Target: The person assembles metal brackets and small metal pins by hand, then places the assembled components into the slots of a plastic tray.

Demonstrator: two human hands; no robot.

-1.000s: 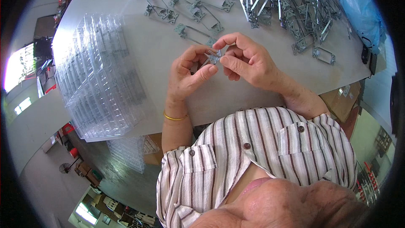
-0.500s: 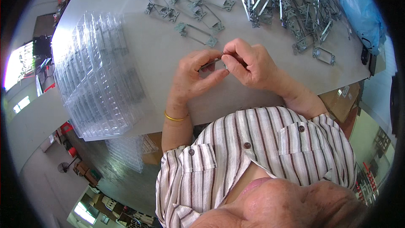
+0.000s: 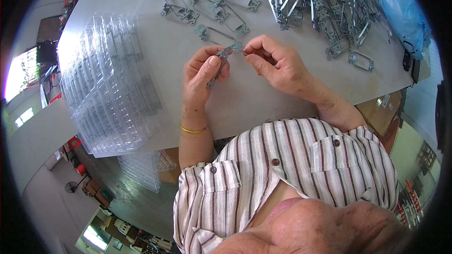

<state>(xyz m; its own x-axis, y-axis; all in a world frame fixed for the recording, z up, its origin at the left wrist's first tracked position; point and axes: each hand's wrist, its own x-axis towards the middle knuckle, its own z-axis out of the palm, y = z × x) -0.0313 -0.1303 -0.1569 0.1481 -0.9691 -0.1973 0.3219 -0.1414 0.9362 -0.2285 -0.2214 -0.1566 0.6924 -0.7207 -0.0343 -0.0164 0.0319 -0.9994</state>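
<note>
Over the table's near middle, my left hand grips a grey metal bracket between thumb and fingers. The bracket stands tilted, its upper end pointing away from me. Just to the right is my right hand, its thumb and forefinger pinched together close to the bracket's top end. Whatever that pinch holds, if anything, is too small to make out. Beyond my hands, a loose metal frame with flat ends lies on the table, partly behind the held bracket.
A stack of clear plastic trays fills the table's left side. Several similar metal frames lie at the back, with a dense heap of them at the back right. A blue plastic bag sits at the far right, above a cardboard box.
My hands have come apart slightly. My left hand has shifted left and turned, so the bracket now shows. My right hand stays nearly in place, still pinched.
</note>
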